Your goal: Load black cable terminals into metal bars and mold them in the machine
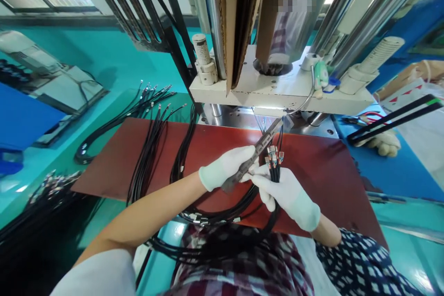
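Note:
My left hand (231, 166), in a white glove, is wrapped round a long grey slotted metal bar (260, 143) that slants up to the right toward the machine. Black cables topped with small metal terminals (274, 156) stand in a bunch beside it, closed in my gloved right hand (284, 189). The fingertips of both hands meet near the lower part of the bar. From my right hand the black cables (243, 201) curve down and left across my lap. A few thin wires show behind the bar's upper end.
A white press plate (284, 92) spans the back above a metal base. More black cable bundles (147, 162) lie across the brown board (322, 171) at left. Pliers and a glove (385, 142) rest on the blue mat (409, 166) at right.

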Demonstrator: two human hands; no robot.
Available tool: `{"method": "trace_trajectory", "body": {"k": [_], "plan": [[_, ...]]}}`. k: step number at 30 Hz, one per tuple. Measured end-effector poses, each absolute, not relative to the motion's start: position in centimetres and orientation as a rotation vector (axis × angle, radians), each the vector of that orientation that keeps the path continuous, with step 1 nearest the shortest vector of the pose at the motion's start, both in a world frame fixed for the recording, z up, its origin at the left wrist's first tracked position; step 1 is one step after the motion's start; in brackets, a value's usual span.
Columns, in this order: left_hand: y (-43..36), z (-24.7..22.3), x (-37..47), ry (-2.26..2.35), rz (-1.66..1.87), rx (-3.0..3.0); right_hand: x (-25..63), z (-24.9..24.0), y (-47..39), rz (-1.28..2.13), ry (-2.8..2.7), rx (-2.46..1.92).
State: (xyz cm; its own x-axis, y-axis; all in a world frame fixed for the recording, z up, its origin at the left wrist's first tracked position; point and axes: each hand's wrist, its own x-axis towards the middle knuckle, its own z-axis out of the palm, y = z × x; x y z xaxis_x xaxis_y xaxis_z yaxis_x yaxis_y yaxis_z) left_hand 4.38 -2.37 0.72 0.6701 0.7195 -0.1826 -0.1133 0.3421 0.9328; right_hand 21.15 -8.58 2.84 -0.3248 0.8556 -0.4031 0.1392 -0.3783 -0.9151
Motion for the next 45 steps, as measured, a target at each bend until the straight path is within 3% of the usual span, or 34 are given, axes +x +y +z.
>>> {"method": "trace_trajectory", "body": {"k": [8, 16, 26, 35, 42, 45], "plan": [[-3.1, -0.6, 4.8, 0.752, 0.730, 0.990, 20.0, 1.0, -8.7, 1.612, -1.331, -1.405], [-3.6, -0.6, 5.2, 0.828, 0.875, 1.026, 19.2, 1.6, -8.8, 1.718, -1.196, -1.436], [-3.9, -1.2, 5.1, 0.824, 0.807, 0.991, 19.1, 2.6, -8.7, 1.779, -1.120, -1.433], [-4.7, -0.3, 5.1, 0.981, 0.904, 1.397, 18.6, 1.2, -9.6, 1.747, -1.150, -1.451], [-4.1, 0.2, 4.4, 0.804, 0.803, 1.293, 18.6, 0.7, -11.4, 1.397, -0.878, -1.313], [-4.0, 0.2, 4.3, 0.742, 0.785, 1.221, 19.2, 1.3, -11.2, 1.402, -0.947, -1.386]]}}
